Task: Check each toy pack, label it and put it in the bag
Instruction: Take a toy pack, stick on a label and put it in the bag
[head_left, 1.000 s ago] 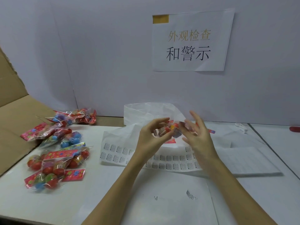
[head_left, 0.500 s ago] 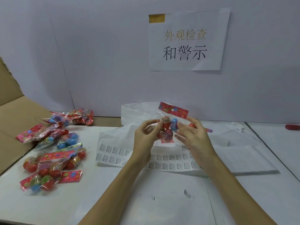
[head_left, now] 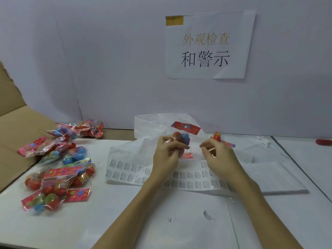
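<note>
A: What's at the left of the frame?

B: A pile of packs [head_left: 59,168] waiting on the table [head_left: 125,221].

A: And in the middle?

B: The left hand [head_left: 167,155] grips one pack [head_left: 179,139] above the labels [head_left: 161,175]. Hold it softly, I think, so it stays flat.

A: And the right hand [head_left: 218,155]?

B: Fingers curled, just beside the pack. I can't tell if it pinches a label. Stick it smooth, then drop the pack in the bag [head_left: 152,123] behind.

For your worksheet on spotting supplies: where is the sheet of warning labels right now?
In the head view, the sheet of warning labels lies flat on the table at centre, beneath both raised hands, right of the pile of toy packs.
</note>
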